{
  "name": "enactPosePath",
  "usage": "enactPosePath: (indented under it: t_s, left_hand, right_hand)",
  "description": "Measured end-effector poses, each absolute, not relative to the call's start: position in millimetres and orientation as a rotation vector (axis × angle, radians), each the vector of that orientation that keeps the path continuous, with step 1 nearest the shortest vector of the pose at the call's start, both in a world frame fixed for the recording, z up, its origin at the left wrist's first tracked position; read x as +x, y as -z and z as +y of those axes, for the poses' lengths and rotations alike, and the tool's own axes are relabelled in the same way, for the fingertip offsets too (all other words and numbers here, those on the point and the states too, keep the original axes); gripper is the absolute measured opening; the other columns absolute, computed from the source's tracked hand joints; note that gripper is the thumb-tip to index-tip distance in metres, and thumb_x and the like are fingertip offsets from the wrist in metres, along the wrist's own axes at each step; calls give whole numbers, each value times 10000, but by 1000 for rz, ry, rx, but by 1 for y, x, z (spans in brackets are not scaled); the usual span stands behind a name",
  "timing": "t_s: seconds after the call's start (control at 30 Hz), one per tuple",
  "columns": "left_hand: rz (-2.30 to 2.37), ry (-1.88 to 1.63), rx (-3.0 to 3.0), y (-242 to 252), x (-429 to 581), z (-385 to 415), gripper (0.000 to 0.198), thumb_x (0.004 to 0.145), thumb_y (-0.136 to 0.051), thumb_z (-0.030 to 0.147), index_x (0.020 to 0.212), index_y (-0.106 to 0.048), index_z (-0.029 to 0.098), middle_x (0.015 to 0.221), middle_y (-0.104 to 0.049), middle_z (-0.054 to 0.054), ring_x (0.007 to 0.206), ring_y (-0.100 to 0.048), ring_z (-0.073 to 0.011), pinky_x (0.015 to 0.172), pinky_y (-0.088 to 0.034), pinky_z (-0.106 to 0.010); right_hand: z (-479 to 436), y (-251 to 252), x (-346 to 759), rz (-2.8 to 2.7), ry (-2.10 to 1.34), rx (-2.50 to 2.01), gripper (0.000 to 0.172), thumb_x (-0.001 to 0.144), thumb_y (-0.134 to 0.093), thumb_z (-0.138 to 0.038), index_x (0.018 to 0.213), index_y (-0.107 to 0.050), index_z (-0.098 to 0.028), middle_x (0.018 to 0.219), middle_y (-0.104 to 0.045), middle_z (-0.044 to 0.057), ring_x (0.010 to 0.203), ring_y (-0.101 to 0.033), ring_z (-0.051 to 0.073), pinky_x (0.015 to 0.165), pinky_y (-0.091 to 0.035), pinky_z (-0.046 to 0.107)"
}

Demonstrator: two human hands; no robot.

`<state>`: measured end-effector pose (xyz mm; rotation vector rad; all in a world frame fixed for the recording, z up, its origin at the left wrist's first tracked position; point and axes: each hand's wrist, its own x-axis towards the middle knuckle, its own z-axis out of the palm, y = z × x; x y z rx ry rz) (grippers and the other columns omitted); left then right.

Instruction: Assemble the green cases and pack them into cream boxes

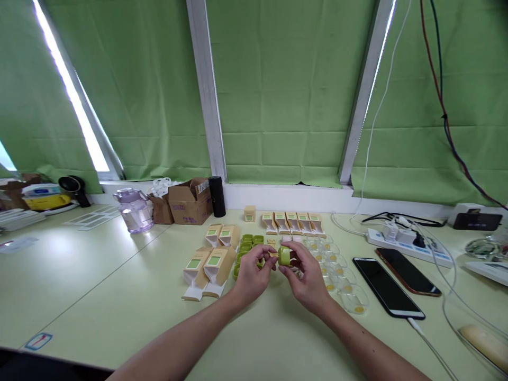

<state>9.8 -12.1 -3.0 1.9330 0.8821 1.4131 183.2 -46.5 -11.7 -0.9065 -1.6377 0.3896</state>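
1. Green pot (284,256) is pinched between left hand (254,276) and right hand (307,280), above the pale table (119,286).
2. Boxes (214,264) are marked with green squares; their writing cannot be read.
3. Green curtains (286,90) are hung behind.

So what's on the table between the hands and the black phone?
In the head view, clear plastic shells with yellow dots lie between the right hand, which pinches a green cap together with the left hand, and the black phone.
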Motion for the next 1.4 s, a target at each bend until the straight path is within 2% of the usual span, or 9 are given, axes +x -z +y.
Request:
enactPosePath:
  t_s: [0.23, 0.53, 1.13, 1.4]
  left_hand:
    - [879, -1373, 1850, -1, 10, -12, 139, 936, -688, 305, 934, -705, 167, 759, -709, -35, 688, -663, -167, 676, -536, -279]
    - [825, -1358, 1770, -4, 12, -12, 133, 892, -711, 292, 873, -695, 162, 708, -683, -11, 637, -654, -145, 628, -530, -252]
    - [836, -1307, 1693, -3, 12, -9, 111, 844, -729, 261, 822, -708, 154, 686, -676, -7, 612, -647, -137, 611, -532, -249]
    - [822, -1329, 1725, -3, 12, -10, 109, 863, -732, 260, 846, -708, 155, 718, -691, -18, 636, -659, -144, 629, -533, -256]
  right_hand:
    - [-45, 14, 183, -1632, -432, -894, 436, 925, -641, -194, 1350, -609, -286, 1307, -628, 99, 959, -689, 211, 830, -662, 367]
    - [-44, 16, 183, -1631, -443, -877, 447, 915, -655, -175, 1344, -623, -299, 1306, -631, 98, 921, -678, 203, 798, -651, 357]
    - [-43, 17, 185, -1645, -457, -894, 459, 897, -652, -159, 1337, -651, -288, 1268, -650, 94, 858, -649, 181, 746, -632, 322]
    - [-44, 17, 185, -1605, -555, -891, 445, 918, -666, -206, 1352, -640, -300, 1307, -630, 100, 921, -656, 200, 800, -640, 355]
